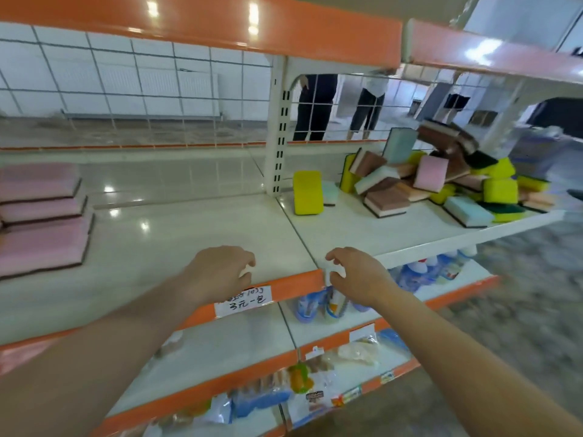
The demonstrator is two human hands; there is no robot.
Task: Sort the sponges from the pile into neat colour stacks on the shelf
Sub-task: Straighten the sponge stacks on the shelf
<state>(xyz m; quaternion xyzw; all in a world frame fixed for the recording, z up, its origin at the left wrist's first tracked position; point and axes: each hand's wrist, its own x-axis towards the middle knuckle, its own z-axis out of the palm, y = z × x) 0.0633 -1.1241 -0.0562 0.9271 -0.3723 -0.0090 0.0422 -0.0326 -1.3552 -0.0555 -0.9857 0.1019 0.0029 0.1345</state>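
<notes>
Both hands' fingers (244,260) curled, empty.

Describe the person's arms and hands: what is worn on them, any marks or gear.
Both arms are bare as far as the frame shows, no sleeves in view. The left hand and right hand wear no gloves. No watch, bracelet or ring shows on either wrist or on the fingers in view. No markings or cables are visible.

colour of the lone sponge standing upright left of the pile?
Yellow. The upright sponge shows clearly in the head view, beside the shelf post.
</notes>
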